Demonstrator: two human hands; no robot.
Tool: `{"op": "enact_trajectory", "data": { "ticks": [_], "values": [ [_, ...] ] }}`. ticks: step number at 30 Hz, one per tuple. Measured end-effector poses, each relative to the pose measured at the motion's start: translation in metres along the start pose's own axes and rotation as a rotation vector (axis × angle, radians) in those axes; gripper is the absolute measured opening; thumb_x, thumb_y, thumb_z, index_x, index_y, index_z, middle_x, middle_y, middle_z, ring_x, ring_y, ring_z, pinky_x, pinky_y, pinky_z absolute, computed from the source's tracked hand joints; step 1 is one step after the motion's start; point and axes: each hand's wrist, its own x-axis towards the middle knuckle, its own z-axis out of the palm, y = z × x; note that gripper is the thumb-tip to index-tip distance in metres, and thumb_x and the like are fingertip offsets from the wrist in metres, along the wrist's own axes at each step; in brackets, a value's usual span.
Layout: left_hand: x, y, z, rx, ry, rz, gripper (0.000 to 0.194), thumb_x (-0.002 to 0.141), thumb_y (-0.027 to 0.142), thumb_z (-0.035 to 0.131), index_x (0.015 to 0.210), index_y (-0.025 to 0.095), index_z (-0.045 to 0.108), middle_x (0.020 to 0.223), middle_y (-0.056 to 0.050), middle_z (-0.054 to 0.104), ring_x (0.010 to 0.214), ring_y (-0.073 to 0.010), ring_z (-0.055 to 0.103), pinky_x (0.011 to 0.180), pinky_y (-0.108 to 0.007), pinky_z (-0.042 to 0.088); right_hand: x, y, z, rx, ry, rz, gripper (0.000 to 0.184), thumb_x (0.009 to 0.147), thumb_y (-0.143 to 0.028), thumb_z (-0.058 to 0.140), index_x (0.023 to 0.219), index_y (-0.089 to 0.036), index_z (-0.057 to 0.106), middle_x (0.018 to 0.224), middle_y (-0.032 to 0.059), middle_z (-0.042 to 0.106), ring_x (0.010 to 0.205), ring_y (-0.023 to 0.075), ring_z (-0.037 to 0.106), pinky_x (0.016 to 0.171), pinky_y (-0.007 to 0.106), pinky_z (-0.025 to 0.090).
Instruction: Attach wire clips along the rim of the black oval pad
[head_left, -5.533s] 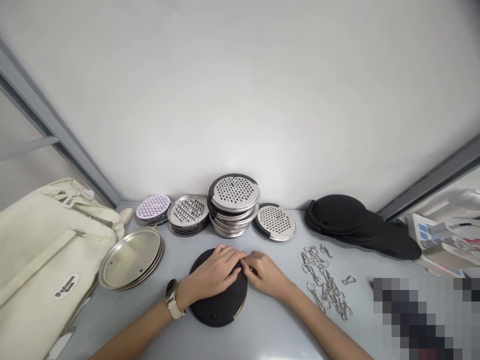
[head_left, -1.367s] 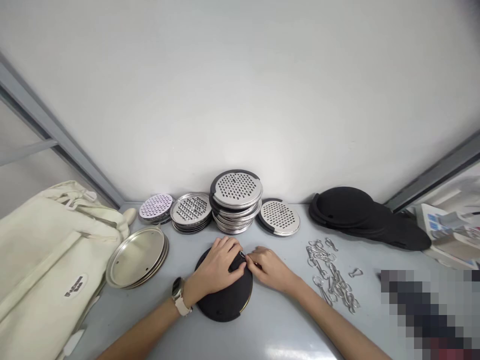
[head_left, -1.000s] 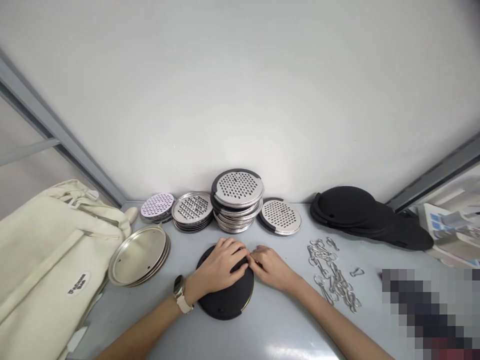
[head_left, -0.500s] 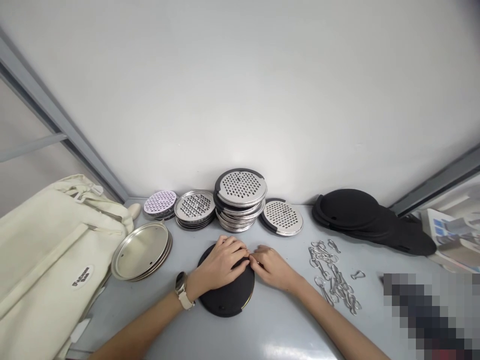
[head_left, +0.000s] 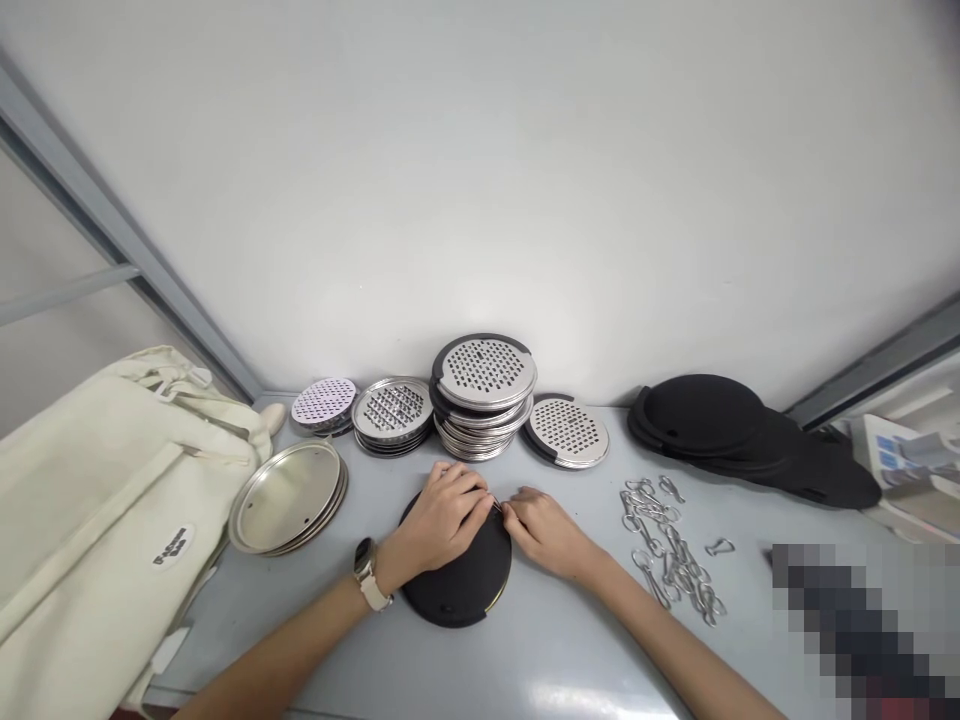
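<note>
A round black disc (head_left: 461, 585) lies on the table in front of me, with a thin yellowish line along its lower right rim. My left hand (head_left: 450, 515) rests across its upper part, fingers curled at the far right edge and gripping it. At that same edge my right hand (head_left: 536, 525) is closed in a pinch. Between the fingertips of both hands shows a bit of shiny wire, seemingly a small metal clip, mostly hidden. To the right lies a loose pile of metal spring clips (head_left: 671, 560), and a single one (head_left: 720, 547) lies apart.
Behind the disc stand a tall stack of round graters (head_left: 486, 370), another grater stack (head_left: 391, 410), purple graters (head_left: 324, 402) and a low grater (head_left: 568, 432). Metal lids (head_left: 289, 500) and a cream bag (head_left: 90, 530) are left; black covers (head_left: 705, 415) lie at the right.
The fingers have shifted slightly at the disc's edge, and a bit of shiny wire now shows between them. The whole view has moved a little; the disc stays in place.
</note>
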Motion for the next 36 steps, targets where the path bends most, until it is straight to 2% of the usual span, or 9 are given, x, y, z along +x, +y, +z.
{"op": "enact_trajectory", "data": {
  "ticks": [9,16,36],
  "values": [
    [0.0,0.0,0.0,-0.02,-0.005,-0.016,0.031,0.1,0.023,0.031,0.088,0.016,0.059,0.093,-0.004,0.061,0.091,-0.0176,0.05,0.086,-0.037,0.033,0.0,-0.007,0.008,-0.088,0.069,0.071,0.043,0.097,-0.019,0.033,0.061,-0.018,0.055,0.058,0.0034,0.058,0.061,0.017,0.053,0.066,0.03,0.034],
    [0.0,-0.001,0.001,-0.015,-0.006,-0.021,0.031,0.1,0.022,0.03,0.088,0.016,0.058,0.093,-0.004,0.061,0.091,-0.0177,0.05,0.086,-0.037,0.033,0.001,-0.007,0.005,-0.14,0.062,0.08,0.042,0.096,-0.019,0.036,0.06,-0.018,0.057,0.058,0.0042,0.059,0.06,0.0169,0.054,0.066,0.03,0.034],
    [0.001,-0.001,-0.002,-0.087,-0.028,0.006,0.031,0.1,0.02,0.03,0.09,0.016,0.058,0.093,-0.004,0.063,0.091,-0.0164,0.053,0.087,-0.035,0.034,-0.002,0.002,-0.005,0.026,-0.016,-0.023,0.039,0.096,-0.021,0.037,0.062,-0.018,0.056,0.057,0.0018,0.057,0.062,0.0159,0.051,0.064,0.027,0.034]
  ]
}}
